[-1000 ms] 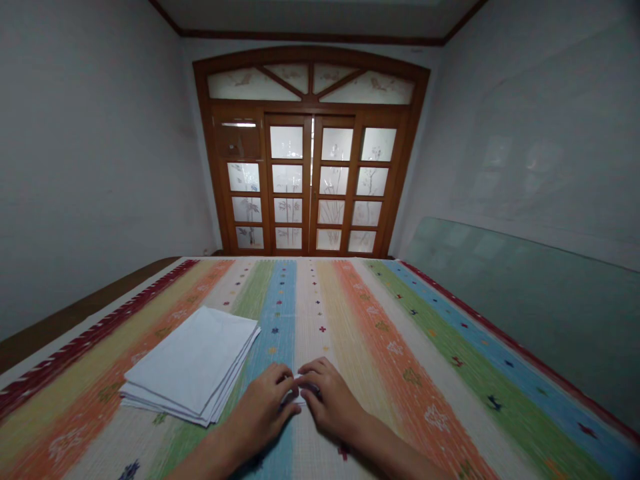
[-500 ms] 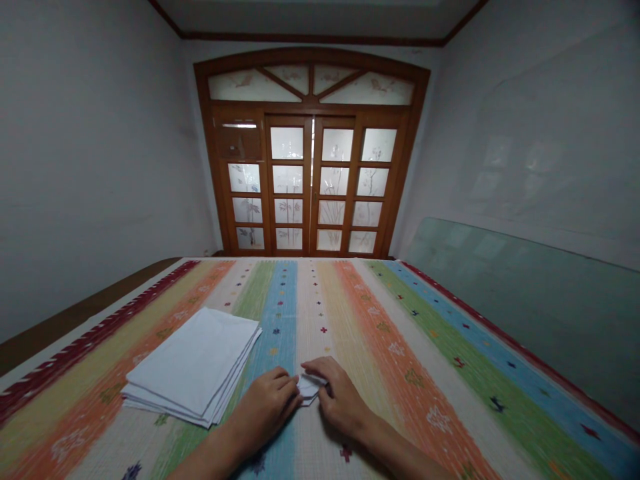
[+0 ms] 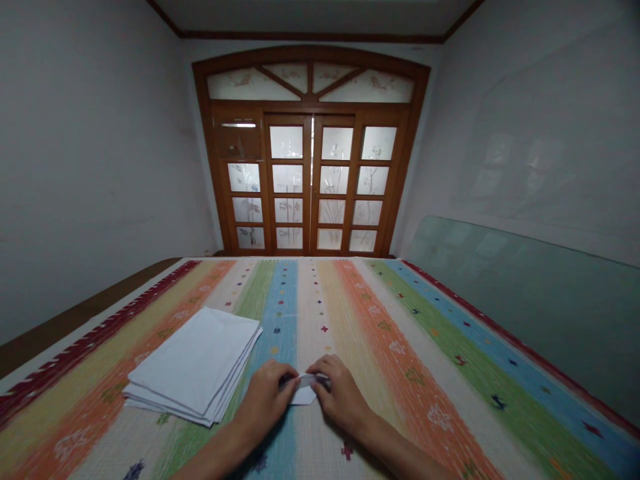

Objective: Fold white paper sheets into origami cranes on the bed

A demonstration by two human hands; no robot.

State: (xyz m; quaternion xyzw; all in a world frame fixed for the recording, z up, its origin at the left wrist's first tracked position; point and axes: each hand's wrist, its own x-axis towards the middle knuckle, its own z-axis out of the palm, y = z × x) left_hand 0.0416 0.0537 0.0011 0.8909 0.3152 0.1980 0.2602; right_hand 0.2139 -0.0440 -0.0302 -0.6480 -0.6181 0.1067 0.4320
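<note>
A small folded paper (image 3: 304, 395) sits on the striped blanket (image 3: 400, 380), pinched from both sides by the left hand (image 3: 263, 400) and right hand (image 3: 343, 393), both grips closed to steady it, just beside a stack of white sheets (image 3: 195, 363).

Nothing to read here, folks: the small white paper (image 3: 304, 396), the stack of white sheets (image 3: 194, 360), the striped cover (image 3: 395, 373), the glazed wooden doors (image 3: 311, 107), not one word or number showing.
</note>
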